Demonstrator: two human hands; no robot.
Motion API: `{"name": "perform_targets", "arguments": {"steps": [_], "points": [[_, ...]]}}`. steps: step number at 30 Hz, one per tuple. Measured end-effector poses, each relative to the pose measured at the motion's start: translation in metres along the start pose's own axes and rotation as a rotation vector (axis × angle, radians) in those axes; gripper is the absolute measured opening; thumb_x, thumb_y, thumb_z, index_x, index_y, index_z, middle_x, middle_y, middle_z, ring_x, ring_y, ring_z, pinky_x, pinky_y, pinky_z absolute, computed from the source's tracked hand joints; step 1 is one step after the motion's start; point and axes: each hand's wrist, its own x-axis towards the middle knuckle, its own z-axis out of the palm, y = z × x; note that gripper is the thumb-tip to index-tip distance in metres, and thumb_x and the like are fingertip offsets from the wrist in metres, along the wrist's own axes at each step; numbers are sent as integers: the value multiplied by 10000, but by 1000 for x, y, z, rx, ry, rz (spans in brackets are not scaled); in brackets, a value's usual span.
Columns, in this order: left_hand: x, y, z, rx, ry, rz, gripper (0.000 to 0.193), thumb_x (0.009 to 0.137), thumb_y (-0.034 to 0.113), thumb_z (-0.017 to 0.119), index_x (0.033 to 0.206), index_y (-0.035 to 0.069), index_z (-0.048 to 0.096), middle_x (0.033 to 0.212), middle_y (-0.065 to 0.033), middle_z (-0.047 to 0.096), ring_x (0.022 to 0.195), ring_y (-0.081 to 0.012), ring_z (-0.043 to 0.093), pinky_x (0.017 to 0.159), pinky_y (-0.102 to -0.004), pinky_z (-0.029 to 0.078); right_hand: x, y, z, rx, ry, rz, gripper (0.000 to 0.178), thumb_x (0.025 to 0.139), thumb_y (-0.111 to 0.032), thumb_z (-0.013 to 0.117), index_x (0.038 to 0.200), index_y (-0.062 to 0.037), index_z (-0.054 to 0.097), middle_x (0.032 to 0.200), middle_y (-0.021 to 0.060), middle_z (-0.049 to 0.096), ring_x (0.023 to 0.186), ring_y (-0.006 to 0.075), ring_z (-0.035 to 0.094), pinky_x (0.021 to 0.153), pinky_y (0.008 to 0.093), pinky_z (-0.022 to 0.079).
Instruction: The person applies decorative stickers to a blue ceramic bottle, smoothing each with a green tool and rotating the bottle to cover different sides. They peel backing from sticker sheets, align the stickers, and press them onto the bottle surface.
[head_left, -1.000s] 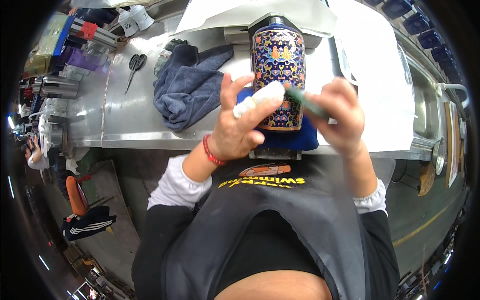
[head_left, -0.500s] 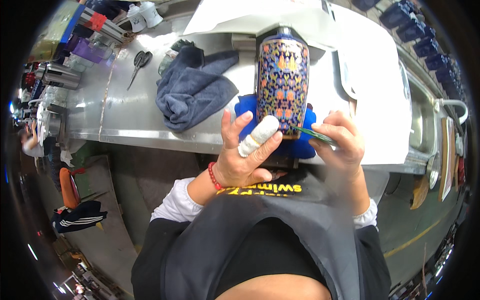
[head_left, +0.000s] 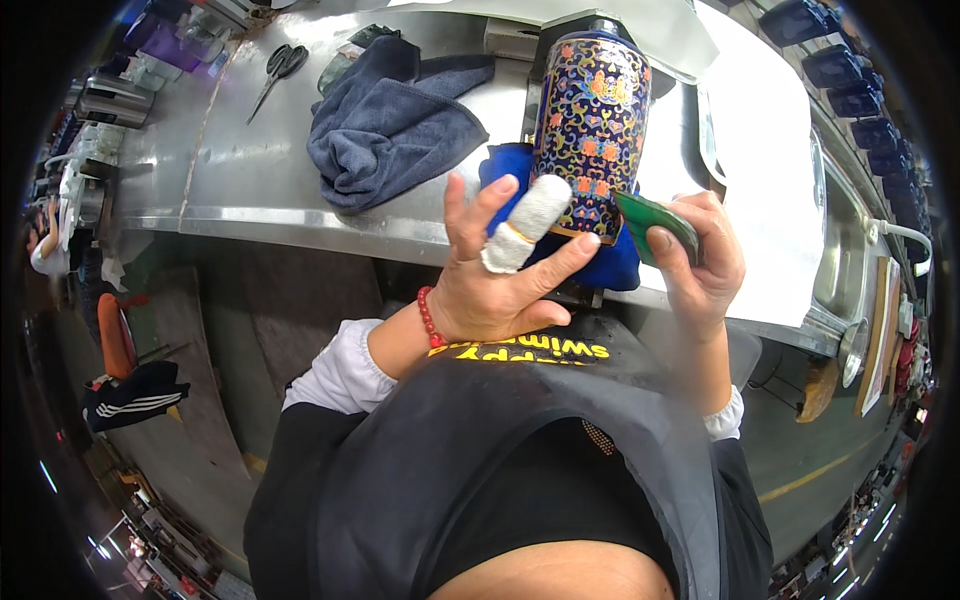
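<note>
right hand [head_left: 708,255] is pinching a green piece [head_left: 652,218]; left hand [head_left: 490,290] is hovering, spread and empty, by the patterned bottle [head_left: 594,135] (likely slick, fragile; best held round its sides), resting on blue cloth [head_left: 622,267].

Scissors [head_left: 281,66] lie on the counter [head_left: 245,165] left of the towel [head_left: 385,140], with the vase [head_left: 594,125] to the towel's right.
</note>
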Motion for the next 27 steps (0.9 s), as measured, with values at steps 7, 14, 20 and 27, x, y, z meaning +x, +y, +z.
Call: {"name": "perform_targets", "arguments": {"steps": [7, 14, 20, 27], "points": [[23, -21, -13, -4, 44, -214, 761, 843, 506, 745, 1422, 38, 590, 1401, -180, 588, 1461, -461, 249, 1200, -677, 24, 1, -9, -3, -73, 40, -19, 264, 809, -20, 828, 1048, 22, 724, 873, 109, 668, 785, 200, 603, 674, 298, 468], [54, -26, -27, 259, 35, -2, 828, 672, 584, 826, 1338, 115, 675, 1366, -168, 624, 1487, -444, 262, 1180, -725, -57, 24, -20, -11, -243, -78, -391, 465, 631, 14, 850, 1081, -54, 756, 881, 39, 586, 743, 201, 525, 657, 347, 417], [56, -22, -17, 125, 3, -54, 895, 689, 541, 830, 1429, 99, 592, 1402, -158, 597, 1478, -419, 281, 1196, -687, -65, 21, -26, -11, -419, -328, -534, 342, 677, -179, 754, 1019, -163, 760, 969, -12, 611, 834, 192, 556, 811, 394, 420], [46, -37, -6, 29, -23, -99, 1029, 668, 464, 852, 1518, 37, 459, 1272, -150, 662, 1445, -376, 317, 1183, -696, -33, 10, -20, -15, -272, -341, -384, 374, 611, -52, 781, 978, -120, 756, 928, 9, 628, 794, 213, 553, 756, 379, 427]]}}
